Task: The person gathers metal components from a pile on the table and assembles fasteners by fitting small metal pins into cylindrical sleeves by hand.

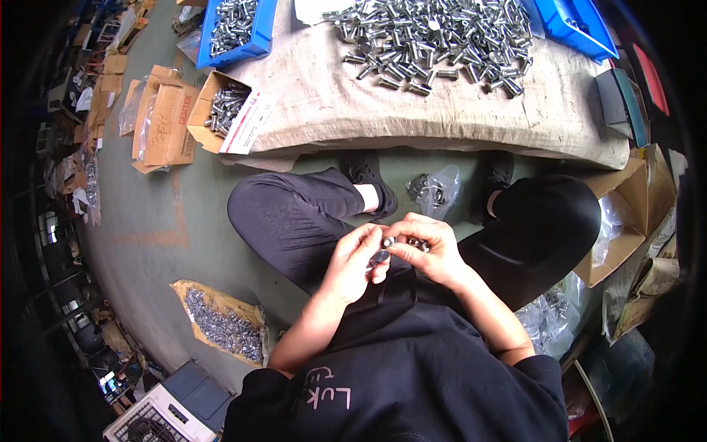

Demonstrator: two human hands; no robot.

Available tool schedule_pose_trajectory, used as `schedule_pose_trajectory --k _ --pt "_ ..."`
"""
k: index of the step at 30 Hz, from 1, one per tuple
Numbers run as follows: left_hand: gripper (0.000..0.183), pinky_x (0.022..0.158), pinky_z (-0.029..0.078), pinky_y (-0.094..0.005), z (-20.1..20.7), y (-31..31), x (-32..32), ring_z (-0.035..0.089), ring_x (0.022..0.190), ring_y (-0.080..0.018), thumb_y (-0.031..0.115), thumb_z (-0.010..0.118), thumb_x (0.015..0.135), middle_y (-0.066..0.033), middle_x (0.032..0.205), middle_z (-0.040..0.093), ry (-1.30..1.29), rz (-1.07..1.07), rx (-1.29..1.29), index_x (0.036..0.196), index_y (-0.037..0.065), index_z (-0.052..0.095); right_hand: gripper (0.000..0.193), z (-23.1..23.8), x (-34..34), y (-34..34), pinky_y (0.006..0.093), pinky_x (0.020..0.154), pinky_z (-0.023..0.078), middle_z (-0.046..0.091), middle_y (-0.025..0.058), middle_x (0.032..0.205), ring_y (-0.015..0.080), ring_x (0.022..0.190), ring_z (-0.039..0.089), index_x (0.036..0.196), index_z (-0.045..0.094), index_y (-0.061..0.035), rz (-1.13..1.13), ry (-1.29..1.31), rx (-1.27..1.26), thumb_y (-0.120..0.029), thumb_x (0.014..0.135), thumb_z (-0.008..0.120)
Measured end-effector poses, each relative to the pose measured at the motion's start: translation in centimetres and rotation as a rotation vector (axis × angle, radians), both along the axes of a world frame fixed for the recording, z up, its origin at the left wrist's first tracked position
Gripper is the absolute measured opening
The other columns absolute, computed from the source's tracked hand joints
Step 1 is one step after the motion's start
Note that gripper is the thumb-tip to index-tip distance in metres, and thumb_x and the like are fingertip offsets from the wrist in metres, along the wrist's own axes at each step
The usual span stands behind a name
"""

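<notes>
My left hand (pixel 347 267) is closed around a shiny metal piece with a round flat head (pixel 380 256), much like the flat-headed pins on the cloth. My right hand (pixel 436 254) meets it over my lap, pinching a small metal fitting (pixel 389 241) between thumb and forefinger at the left fingertips. More small metal fittings (pixel 420 244) sit in the curl of the right fingers. Whether the pinched fitting touches the left hand's pin is too small to tell. Beyond my knees, a heap of flat-headed metal pins (pixel 442 44) lies on the cloth-covered surface (pixel 309 110).
Blue bins (pixel 250 51) stand at both far corners of the cloth. An open carton of metal pins (pixel 210 110) leans at its left edge. A plastic bag of metal parts (pixel 436 190) lies between my feet. Small parts fill a sack (pixel 221 320) at lower left; an open carton (pixel 622 221) stands right.
</notes>
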State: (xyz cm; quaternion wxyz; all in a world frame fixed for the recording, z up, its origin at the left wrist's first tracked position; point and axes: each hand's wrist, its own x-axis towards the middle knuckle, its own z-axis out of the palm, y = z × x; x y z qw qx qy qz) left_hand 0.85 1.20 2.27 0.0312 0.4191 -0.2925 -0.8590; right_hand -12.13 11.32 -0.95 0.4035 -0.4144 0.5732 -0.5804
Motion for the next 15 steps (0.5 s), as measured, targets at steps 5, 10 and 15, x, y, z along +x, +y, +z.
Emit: schedule_pose_trajectory --k 5,10,15 --pt "0.03 0.048 0.038 -0.0179 0.4 -1.0 0.6 0.046 0.061 -0.007 0.006 0.055 0.083 -0.004 0.08 0.051 0.133 -0.058 0.061 0.112 -0.001 0.046 0.013 -0.6 0.2 0.0 0.0209 0.058 0.039 0.052 -0.0004 0.074 0.0075 0.065 0.047 0.087 0.064 -0.0037 -0.106 -0.327 0.012 -0.008 0.075 0.066" --pt "0.048 0.056 0.044 -0.022 0.2 -0.8 0.7 0.054 0.069 -0.0091 -0.004 0.064 0.073 -0.0073 0.087 0.058 0.027 -0.21 -0.704 0.118 0.0 0.047 0.016 -0.7 0.7 0.1 0.0167 0.053 0.034 0.053 -0.0014 0.076 0.0043 0.059 0.045 0.087 0.059 -0.0041 -0.086 -0.894 0.066 -0.009 0.075 0.067" --pt "0.046 0.065 0.049 -0.0286 1.3 -0.3 -0.3 0.061 0.074 -0.0212 -0.006 0.061 0.068 -0.0124 0.085 0.059 -0.082 -0.414 -1.476 0.113 0.001 0.052 0.017 -0.2 0.8 0.1 0.0157 0.053 0.032 0.05 -0.005 0.073 0.0014 0.06 0.042 0.087 0.057 -0.005 0.024 -0.892 0.128 -0.01 0.075 0.068"
